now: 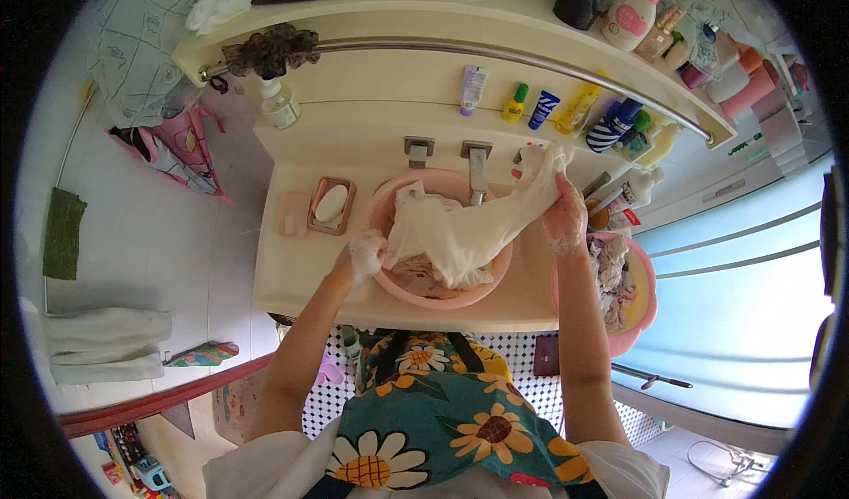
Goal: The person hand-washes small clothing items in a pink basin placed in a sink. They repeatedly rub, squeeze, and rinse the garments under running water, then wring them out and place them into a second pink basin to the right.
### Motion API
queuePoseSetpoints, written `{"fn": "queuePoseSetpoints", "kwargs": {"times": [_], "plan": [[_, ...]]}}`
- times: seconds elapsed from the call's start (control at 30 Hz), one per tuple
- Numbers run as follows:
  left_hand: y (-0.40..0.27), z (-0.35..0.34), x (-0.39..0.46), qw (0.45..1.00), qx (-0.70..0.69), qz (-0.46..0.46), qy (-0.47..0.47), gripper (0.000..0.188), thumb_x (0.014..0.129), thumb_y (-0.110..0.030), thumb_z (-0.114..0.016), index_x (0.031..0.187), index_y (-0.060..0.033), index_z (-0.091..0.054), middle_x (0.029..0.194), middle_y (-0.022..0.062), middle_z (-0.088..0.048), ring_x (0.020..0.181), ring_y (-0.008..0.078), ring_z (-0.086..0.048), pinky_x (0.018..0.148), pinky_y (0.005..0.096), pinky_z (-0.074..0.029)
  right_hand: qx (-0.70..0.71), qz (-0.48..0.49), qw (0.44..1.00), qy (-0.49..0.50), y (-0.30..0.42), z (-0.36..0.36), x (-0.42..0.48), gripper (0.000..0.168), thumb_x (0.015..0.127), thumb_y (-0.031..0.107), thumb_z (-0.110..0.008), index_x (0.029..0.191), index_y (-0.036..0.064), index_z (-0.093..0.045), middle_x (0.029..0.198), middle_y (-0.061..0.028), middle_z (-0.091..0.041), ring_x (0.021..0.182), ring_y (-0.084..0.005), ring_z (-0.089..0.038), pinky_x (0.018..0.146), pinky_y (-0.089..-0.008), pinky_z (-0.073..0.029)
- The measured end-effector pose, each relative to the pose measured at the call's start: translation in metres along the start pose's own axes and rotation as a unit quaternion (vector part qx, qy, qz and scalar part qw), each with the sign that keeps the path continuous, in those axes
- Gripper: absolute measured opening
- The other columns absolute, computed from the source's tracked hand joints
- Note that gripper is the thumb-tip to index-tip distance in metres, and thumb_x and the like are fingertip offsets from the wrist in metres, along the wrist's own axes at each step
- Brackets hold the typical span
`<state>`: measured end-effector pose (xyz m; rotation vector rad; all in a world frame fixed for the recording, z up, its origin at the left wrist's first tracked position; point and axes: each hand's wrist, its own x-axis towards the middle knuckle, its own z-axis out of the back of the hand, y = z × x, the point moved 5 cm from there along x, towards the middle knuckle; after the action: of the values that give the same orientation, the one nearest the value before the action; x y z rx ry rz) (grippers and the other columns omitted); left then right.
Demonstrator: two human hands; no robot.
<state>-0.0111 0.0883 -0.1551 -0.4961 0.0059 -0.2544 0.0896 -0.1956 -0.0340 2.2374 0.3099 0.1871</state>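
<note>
A wet white cloth garment (464, 233) is stretched between my hands above a pink plastic basin (398, 293) in the sink. My left hand (366, 253), covered in suds, grips its lower left part at the basin's rim. Higher up on the right, my right hand (565, 212) holds the other end, with foam on the wrist. Brownish water and more fabric show in the basin beneath the garment. The faucet (477, 167) reaches over the basin's back edge, partly behind the cloth.
A white soap bar (331, 203) lies in a pink dish left of the basin. Tubes and bottles (580, 107) line the back ledge under a metal rail (424, 44). At the right, a second pink basin (647, 280) holds crumpled clothes.
</note>
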Motion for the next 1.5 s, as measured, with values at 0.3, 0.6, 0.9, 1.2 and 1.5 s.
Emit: {"fn": "queuePoseSetpoints", "kwargs": {"times": [0.3, 0.6, 0.9, 1.2, 1.5], "plan": [[-0.056, 0.0, 0.042, 0.491, -0.869, 0.052, -0.032, 0.046, 0.084, -0.038, -0.053, 0.118, -0.0089, -0.045, 0.114, 0.0101, -0.051, 0.102, 0.0248, -0.052, 0.083, 0.0378, -0.044, -0.685, 0.075, 0.684, 0.238, -0.058, -0.092, -0.029, 0.035, 0.075, 0.023, -0.059, 0.101, 0.0, -0.056, 0.098, -0.0125, -0.059, 0.083, -0.0287, -0.058, 0.078, -0.038, -0.046], [0.018, -0.063, -0.013, 0.462, -0.848, 0.206, -0.155, 0.041, 0.082, -0.024, -0.057, 0.117, -0.0067, -0.046, 0.109, 0.0114, -0.051, 0.102, 0.0221, -0.051, 0.089, 0.0375, -0.043, -0.719, -0.044, 0.62, 0.31, -0.148, -0.105, -0.006, 0.026, 0.077, 0.029, -0.056, 0.084, 0.004, -0.062, 0.082, -0.0181, -0.058, 0.074, -0.0337, -0.058, 0.067, -0.0419, -0.045], [0.022, -0.048, -0.037, 0.53, -0.801, 0.211, -0.183, 0.028, 0.056, 0.007, -0.042, 0.078, -0.0105, -0.048, 0.081, -0.0004, -0.045, 0.074, 0.0121, -0.044, 0.067, 0.0267, -0.042, -0.768, 0.081, 0.458, 0.44, -0.339, -0.15, 0.116, 0.043, 0.067, 0.034, -0.068, 0.094, 0.002, -0.06, 0.098, -0.0131, -0.056, 0.098, -0.0305, -0.051, 0.082, -0.039, -0.045], [0.072, -0.142, -0.085, 0.382, -0.916, 0.09, -0.082, 0.044, 0.068, -0.014, -0.059, 0.109, -0.0064, -0.048, 0.11, 0.0064, -0.051, 0.109, 0.0206, -0.046, 0.092, 0.0352, -0.036, -0.804, 0.108, 0.193, 0.551, -0.36, -0.191, 0.116, 0.049, 0.053, 0.039, -0.076, 0.09, 0.008, -0.063, 0.094, -0.0056, -0.058, 0.098, -0.024, -0.048, 0.08, -0.034, -0.039], [0.053, -0.064, -0.061, 0.39, -0.876, 0.252, -0.133, 0.038, 0.086, -0.019, -0.052, 0.121, -0.0068, -0.041, 0.118, 0.0085, -0.048, 0.108, 0.0207, -0.048, 0.09, 0.0346, -0.042, -0.803, 0.114, 0.287, 0.509, -0.376, -0.174, 0.125, 0.041, 0.052, 0.031, -0.075, 0.087, 0.012, -0.065, 0.086, -0.0053, -0.06, 0.091, -0.0226, -0.054, 0.077, -0.0353, -0.04]]}}
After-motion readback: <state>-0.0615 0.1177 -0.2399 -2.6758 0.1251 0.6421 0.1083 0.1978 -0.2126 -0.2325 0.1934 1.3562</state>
